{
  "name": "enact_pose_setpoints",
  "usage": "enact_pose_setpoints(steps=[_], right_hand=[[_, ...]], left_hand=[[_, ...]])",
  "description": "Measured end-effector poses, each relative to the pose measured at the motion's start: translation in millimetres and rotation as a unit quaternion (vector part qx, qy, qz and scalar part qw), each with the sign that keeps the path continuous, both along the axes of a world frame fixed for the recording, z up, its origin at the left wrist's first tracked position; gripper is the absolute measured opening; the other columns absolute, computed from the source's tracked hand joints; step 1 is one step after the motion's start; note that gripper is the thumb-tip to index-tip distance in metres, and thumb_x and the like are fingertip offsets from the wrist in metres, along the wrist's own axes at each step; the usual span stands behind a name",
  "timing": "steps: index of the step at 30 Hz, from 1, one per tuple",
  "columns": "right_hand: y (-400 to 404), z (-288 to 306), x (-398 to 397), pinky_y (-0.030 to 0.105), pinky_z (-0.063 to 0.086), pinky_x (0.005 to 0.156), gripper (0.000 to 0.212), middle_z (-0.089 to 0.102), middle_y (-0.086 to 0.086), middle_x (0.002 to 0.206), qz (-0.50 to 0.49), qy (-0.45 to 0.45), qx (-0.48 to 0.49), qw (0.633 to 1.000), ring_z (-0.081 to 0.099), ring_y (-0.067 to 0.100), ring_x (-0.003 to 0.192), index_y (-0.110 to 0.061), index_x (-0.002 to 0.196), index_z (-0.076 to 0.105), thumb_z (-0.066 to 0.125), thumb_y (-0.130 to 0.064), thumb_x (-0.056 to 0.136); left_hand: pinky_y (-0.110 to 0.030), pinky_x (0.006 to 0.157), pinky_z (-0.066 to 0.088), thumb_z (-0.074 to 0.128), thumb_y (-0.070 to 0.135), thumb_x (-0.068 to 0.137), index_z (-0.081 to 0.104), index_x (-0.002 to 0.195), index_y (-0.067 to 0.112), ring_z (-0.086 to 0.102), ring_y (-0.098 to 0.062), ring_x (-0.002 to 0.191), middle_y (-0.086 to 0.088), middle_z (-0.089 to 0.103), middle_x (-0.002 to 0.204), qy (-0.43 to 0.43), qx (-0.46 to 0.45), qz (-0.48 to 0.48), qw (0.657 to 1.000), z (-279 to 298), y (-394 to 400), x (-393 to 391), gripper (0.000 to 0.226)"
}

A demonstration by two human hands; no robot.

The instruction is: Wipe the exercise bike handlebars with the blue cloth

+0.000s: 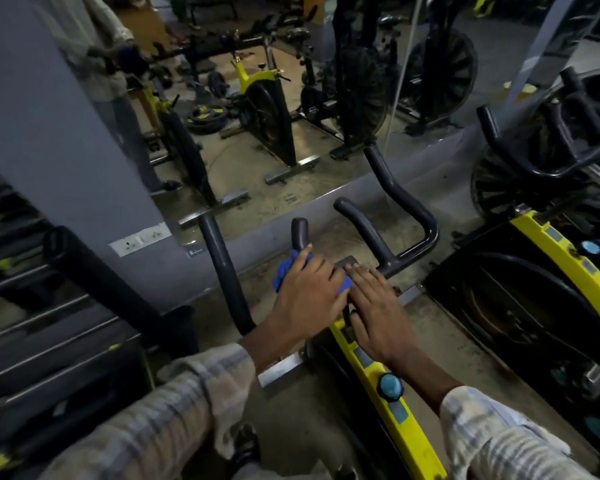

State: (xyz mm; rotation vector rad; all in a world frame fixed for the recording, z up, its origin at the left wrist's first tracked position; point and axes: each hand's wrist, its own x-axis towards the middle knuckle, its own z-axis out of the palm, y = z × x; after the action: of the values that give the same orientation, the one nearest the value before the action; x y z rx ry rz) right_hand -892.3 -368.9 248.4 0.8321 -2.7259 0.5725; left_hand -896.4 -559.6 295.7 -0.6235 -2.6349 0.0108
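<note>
The exercise bike's black handlebars (385, 216) spread out in front of me, with several prongs rising from a centre bar. My left hand (309, 296) presses the blue cloth (286, 268) around the base of the inner left prong (299, 232). The cloth peeks out left of the fingers and again between the two hands. My right hand (378, 306) lies flat, fingers together, on the centre of the bar beside the left hand, holding nothing. The outer left bar (222, 268) curves down past my left wrist.
The bike's yellow frame (388, 393) with a blue knob (390, 388) runs toward me. A second yellow bike (551, 271) stands close on the right. A large wall mirror (291, 116) ahead reflects other bikes. A dumbbell rack (49, 323) fills the left side.
</note>
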Motion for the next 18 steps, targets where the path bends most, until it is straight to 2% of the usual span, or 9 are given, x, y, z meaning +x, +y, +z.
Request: enact_pose_setpoints(steps=[3, 6, 8, 10, 11, 13, 15, 17, 18], right_hand=[[11, 5, -11, 0.048, 0.019, 0.133, 0.063, 0.045, 0.017, 0.165, 0.047, -0.011, 0.010, 0.999, 0.037, 0.031, 0.156, -0.005, 0.149, 0.055, 0.044, -0.029, 0.092], [17, 11, -20, 0.048, 0.019, 0.134, 0.066, 0.038, 0.010, 0.170, 0.068, -0.020, 0.018, 0.997, 0.032, 0.026, 0.160, -0.012, 0.160, 0.046, 0.041, -0.030, 0.096], [17, 12, -21, 0.049, 0.021, 0.133, 0.064, 0.037, 0.008, 0.171, 0.066, -0.018, 0.013, 0.998, 0.029, 0.023, 0.162, -0.016, 0.164, 0.040, 0.041, -0.032, 0.102], [14, 12, -20, 0.051, 0.023, 0.132, 0.062, 0.037, 0.007, 0.171, 0.061, -0.013, 0.002, 0.998, 0.028, 0.021, 0.162, -0.016, 0.163, 0.041, 0.042, -0.031, 0.103], [13, 11, -19, 0.052, 0.024, 0.131, 0.062, 0.038, 0.007, 0.171, 0.058, -0.011, -0.004, 0.998, 0.028, 0.021, 0.162, -0.015, 0.163, 0.042, 0.042, -0.030, 0.103], [11, 8, -18, 0.053, 0.024, 0.131, 0.060, 0.039, 0.007, 0.171, 0.053, -0.012, -0.019, 0.998, 0.028, 0.020, 0.162, -0.014, 0.162, 0.044, 0.042, -0.029, 0.103], [9, 7, -17, 0.053, 0.023, 0.131, 0.060, 0.038, 0.006, 0.171, 0.048, -0.019, -0.031, 0.998, 0.027, 0.018, 0.162, -0.016, 0.162, 0.043, 0.041, -0.029, 0.104], [8, 8, -18, 0.053, 0.023, 0.131, 0.059, 0.039, 0.004, 0.170, 0.044, -0.020, -0.037, 0.998, 0.027, 0.017, 0.162, -0.017, 0.162, 0.044, 0.042, -0.027, 0.103], [7, 8, -18, 0.054, 0.023, 0.131, 0.059, 0.040, 0.004, 0.170, 0.043, -0.018, -0.040, 0.998, 0.027, 0.016, 0.162, -0.017, 0.161, 0.045, 0.043, -0.026, 0.103]], left_hand=[[-0.057, 0.126, 0.029, 0.048, 0.046, 0.101, 0.069, 0.127, 0.015, 0.058, -0.034, 0.131, -0.014, 0.069, 0.127, -0.003, 0.035, 0.071, 0.997, -1, 1, -1, 0.046], [-0.062, 0.127, 0.027, 0.048, 0.042, 0.103, 0.062, 0.141, 0.013, 0.041, -0.039, 0.152, -0.020, 0.052, 0.154, -0.029, 0.123, 0.145, 0.981, -19, 21, 27, 0.051], [-0.059, 0.125, 0.031, 0.056, 0.040, 0.101, 0.057, 0.146, 0.013, 0.037, -0.041, 0.154, -0.020, 0.043, 0.163, -0.038, 0.154, 0.177, 0.971, -29, 34, 46, 0.052], [-0.054, 0.118, 0.043, 0.060, 0.038, 0.100, 0.056, 0.145, 0.014, 0.044, -0.041, 0.149, -0.018, 0.042, 0.163, -0.034, 0.191, 0.197, 0.961, -28, 42, 51, 0.051], [-0.050, 0.113, 0.049, 0.057, 0.038, 0.102, 0.055, 0.145, 0.016, 0.048, -0.037, 0.145, -0.015, 0.042, 0.162, -0.025, 0.242, 0.211, 0.947, -23, 44, 48, 0.049], [-0.035, 0.099, 0.055, 0.047, 0.038, 0.107, 0.053, 0.144, 0.016, 0.054, -0.020, 0.129, -0.009, 0.044, 0.153, -0.014, 0.401, 0.240, 0.884, -9, 47, 38, 0.043], [-0.014, 0.088, 0.048, 0.048, 0.033, 0.110, 0.056, 0.137, 0.011, 0.049, -0.001, 0.106, -0.005, 0.049, 0.137, 0.022, 0.550, 0.255, 0.795, 7, 46, 26, 0.034], [-0.002, 0.084, 0.037, 0.051, 0.025, 0.111, 0.058, 0.128, 0.005, 0.043, 0.005, 0.097, -0.005, 0.052, 0.123, 0.064, 0.612, 0.296, 0.731, 21, 38, 9, 0.026], [-0.004, 0.082, 0.035, 0.051, 0.024, 0.111, 0.059, 0.125, 0.004, 0.045, 0.001, 0.097, -0.005, 0.053, 0.120, 0.065, 0.632, 0.315, 0.705, 27, 31, 1, 0.025]])
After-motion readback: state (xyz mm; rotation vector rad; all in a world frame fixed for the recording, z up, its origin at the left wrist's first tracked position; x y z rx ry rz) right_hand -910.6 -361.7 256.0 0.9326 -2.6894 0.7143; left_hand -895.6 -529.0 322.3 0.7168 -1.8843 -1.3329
